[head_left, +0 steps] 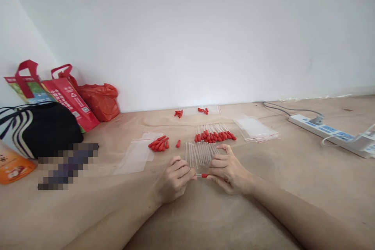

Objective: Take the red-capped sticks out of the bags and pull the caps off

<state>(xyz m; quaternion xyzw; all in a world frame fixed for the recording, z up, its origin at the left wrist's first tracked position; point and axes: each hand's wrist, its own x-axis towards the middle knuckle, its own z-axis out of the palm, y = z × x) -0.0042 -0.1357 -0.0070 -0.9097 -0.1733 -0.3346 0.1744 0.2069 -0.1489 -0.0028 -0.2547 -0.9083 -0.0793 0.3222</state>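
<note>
Between my hands lies a glass dropper tube (199,175) with a red rubber bulb (204,175) at its right end. My left hand (176,179) is closed around the tube, hiding most of it. The fingers of my right hand (227,172) pinch the bulb. Just beyond my hands is a row of bare glass tubes (199,154). Behind them lie several droppers with red bulbs (215,136) fitted, bulbs toward me. A pile of loose red bulbs (159,143) sits to the left, and a single bulb (178,143) lies apart beside it.
Clear plastic bags lie left (134,158) and right (254,128). More red pieces (202,111) rest on a bag by the wall. A white power strip (331,133) with cables is at right. Red bags (98,99), a black bag (55,129) and an orange packet (14,166) stand left.
</note>
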